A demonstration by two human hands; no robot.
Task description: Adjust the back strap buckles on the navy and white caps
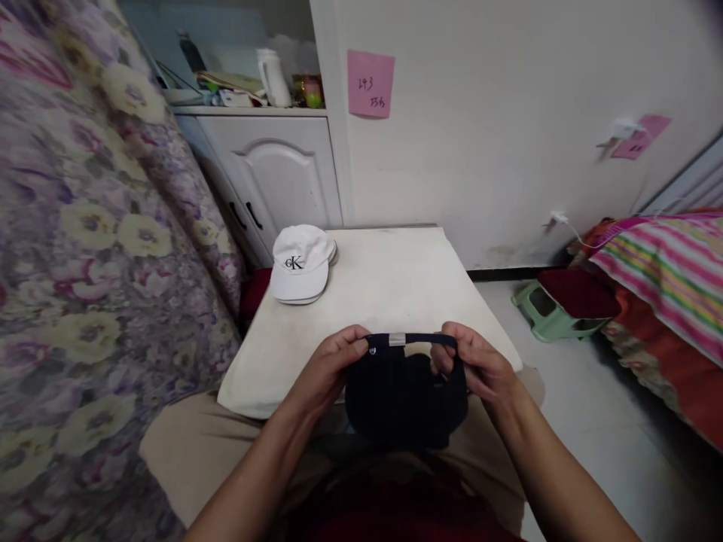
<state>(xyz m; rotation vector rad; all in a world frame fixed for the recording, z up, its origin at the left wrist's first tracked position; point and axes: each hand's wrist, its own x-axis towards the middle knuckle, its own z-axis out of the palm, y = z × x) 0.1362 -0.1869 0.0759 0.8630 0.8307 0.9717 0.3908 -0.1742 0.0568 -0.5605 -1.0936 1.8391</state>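
Note:
A dark navy cap [404, 406] is held up over my lap, just past the near edge of the white table [389, 282]. Its back strap, with a silver-grey buckle, runs along the top, above the rear opening. At the strap's left end my left hand [342, 354] pinches the fabric near a small round metal stud. The strap's right end is gripped by my right hand [477, 361], and some of its fingers show through the opening. On the table's far left lie white caps [302, 263], one over another, the top one with black "CK" letters.
A floral curtain [84, 226] hangs at the left. Behind the table stands a white cabinet [276, 173] with a white jug [274, 77] on its shelf. To the right are a green stool [542, 309] with a dark red top and a bed with a striped cover [666, 263].

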